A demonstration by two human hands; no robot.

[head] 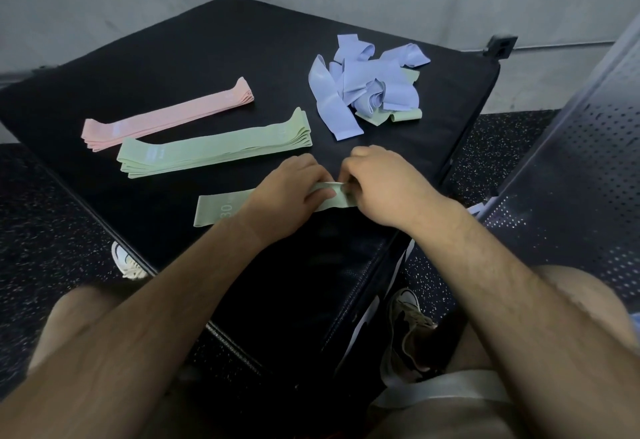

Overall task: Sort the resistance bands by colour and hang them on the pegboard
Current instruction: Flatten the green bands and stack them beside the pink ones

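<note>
Single green band (214, 210), marked "30", is laid flat along the near edge of the worktop (173, 57). Its right end is pinched by both hands: left hand (294, 192) and right hand (381, 189) are held close together, fingers curled on the fold. Just beyond lies a squared green stack (214, 149), with a pink stack (166, 116) behind it, toward the left edge. A lavender tangle (363, 85) is heaped toward the right corner, with loose green bands (408, 114) caught beneath. A perforated panel (571, 179) is seen off the right side.

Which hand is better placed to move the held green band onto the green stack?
Likely the left hand: it holds the green band on the side where the green stack lies. The right hand pinches the band's other end, nearer the mixed pile.
</note>
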